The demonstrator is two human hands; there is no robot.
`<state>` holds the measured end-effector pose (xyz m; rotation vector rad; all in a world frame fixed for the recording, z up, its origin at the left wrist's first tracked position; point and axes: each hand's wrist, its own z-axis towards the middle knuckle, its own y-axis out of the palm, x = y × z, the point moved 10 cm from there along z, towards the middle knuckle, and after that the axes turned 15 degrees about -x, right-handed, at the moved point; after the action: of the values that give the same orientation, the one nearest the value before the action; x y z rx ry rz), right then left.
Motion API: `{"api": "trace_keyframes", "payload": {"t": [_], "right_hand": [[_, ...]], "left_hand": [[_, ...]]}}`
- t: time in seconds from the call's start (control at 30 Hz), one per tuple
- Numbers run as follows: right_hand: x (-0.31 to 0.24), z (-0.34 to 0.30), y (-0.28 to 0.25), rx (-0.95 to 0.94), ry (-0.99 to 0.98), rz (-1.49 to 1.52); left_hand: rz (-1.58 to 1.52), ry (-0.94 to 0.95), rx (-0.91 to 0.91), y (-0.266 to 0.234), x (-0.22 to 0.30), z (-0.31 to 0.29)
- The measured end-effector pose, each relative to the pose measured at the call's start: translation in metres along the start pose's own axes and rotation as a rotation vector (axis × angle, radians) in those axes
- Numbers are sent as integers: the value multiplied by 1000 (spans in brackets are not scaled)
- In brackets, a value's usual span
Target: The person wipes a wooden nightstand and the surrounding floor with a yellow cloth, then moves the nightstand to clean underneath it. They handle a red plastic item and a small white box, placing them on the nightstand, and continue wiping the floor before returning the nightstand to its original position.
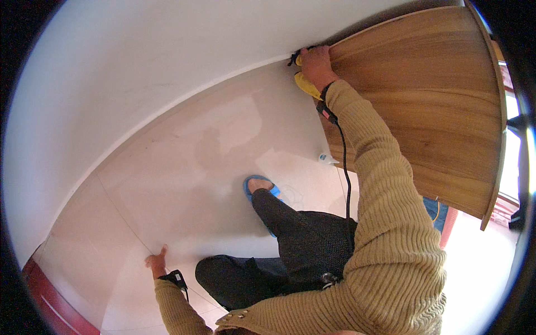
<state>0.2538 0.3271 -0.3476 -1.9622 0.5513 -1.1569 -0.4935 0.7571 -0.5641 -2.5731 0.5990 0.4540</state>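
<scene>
My right hand (317, 64) reaches far forward to the corner where the wall meets the wooden cabinet. Its fingers are bent round a black-and-yellow object (307, 86), whose kind I cannot make out. Yellow parts show below and beside the fingers, and a black bit sticks out at the wall side; the hand covers the rest. Out to the left, my left hand (157, 261) hangs above the floor with its fingers apart, holding nothing. Both wrists wear a black strap with a small device, and a black cable runs back from the right one.
The wood-grain cabinet (419, 100) stands along the right side. A small white-and-blue bottle (328, 159) is on the floor by its base. A white wall (123, 61) curves along the left and far side. My foot wears a blue slipper (247, 187). A red panel (58, 304) is at lower left.
</scene>
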Motion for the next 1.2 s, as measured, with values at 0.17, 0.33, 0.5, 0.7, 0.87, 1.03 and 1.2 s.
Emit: {"api": "trace_keyframes", "payload": {"t": [0.17,0.33,0.5,0.7,0.87,1.03,1.2], "right_hand": [[3,-7,-8,88,-139,6],[2,-23,0,77,-170,-32],[-2,-38,2,-27,-136,-23],[-1,-35,1,-138,7,65],[25,-29,34,121,235,1069],[34,-17,73,233,456,1250],[39,-5,46,596,398,1049]], "left_hand": [[189,94,-230,12,9,3],[117,77,-213,4,13,-3],[91,39,-149,6,6,-3],[62,82,-221,7,7,-1],[79,40,-252,9,7,3],[152,30,-250,26,-3,22],[376,123,-338,41,7,20]]}}
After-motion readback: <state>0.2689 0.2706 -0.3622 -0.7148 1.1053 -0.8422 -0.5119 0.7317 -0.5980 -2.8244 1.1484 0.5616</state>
